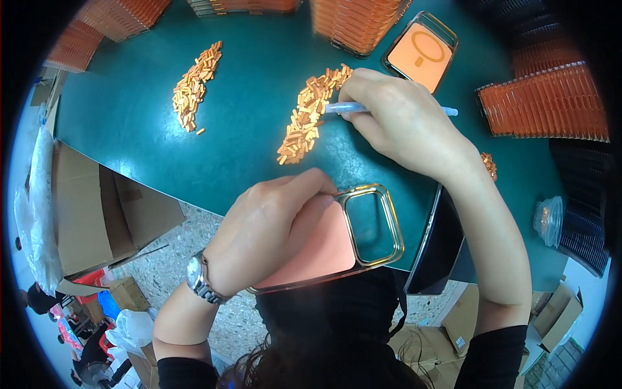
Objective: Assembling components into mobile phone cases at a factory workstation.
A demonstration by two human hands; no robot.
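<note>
Nearest the viewer, the left hand (272, 223), with a metal watch (201, 280) on its wrist, gripped an orange phone case (327, 249) at the table's near edge. Its fingers were curled over the top of the case, the thumb pressed against the metal frame beside the large camera opening (370, 223). The case lay partly over the green table (162, 149), its lower end overhanging the edge.

Just beyond, the right hand (395, 117) pinched a thin light-blue pen-like tool (350, 107), fingers closed together around its shaft. The tool's tip pointed left into a heap of small orange parts (304, 120), touching or almost touching them. A dark flat object (437, 249) rested under the right forearm.

Farther left lay a second heap of orange parts (193, 84). Farther back sat another orange case (421, 48), face up, with a ring mark on it. Stacks of orange cases (547, 104) lined the far and right edges. A cardboard box (91, 207) stood on the floor at left.
</note>
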